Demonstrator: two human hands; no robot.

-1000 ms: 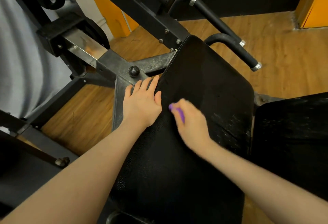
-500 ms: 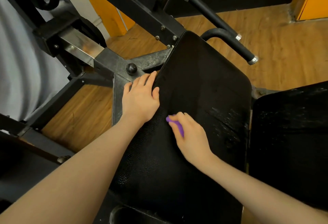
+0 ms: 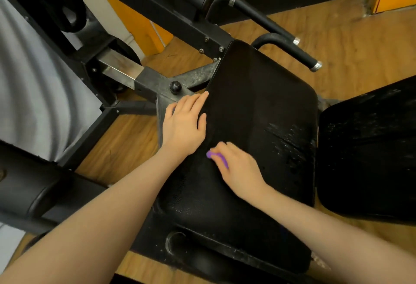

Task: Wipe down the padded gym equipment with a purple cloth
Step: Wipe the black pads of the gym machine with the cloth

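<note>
A black padded seat [image 3: 265, 108] of a gym machine fills the middle of the head view, worn and flaky on its right side. My right hand [image 3: 238, 169] presses a small purple cloth [image 3: 217, 158] onto the pad near its left-centre; only a strip of the cloth shows under the fingers. My left hand [image 3: 183, 126] lies flat with straight fingers on the pad's left edge, partly over the metal bracket beside it.
A second black pad [image 3: 369, 148] sits to the right. Two black handles with chrome ends [image 3: 292, 49] stick out behind the seat. The steel frame with a black knob [image 3: 175, 86] runs to the left. Below is wooden floor [image 3: 360, 42].
My right hand has slid the purple cloth toward me along the pad's left part. My left hand has stayed on the pad's left edge.
</note>
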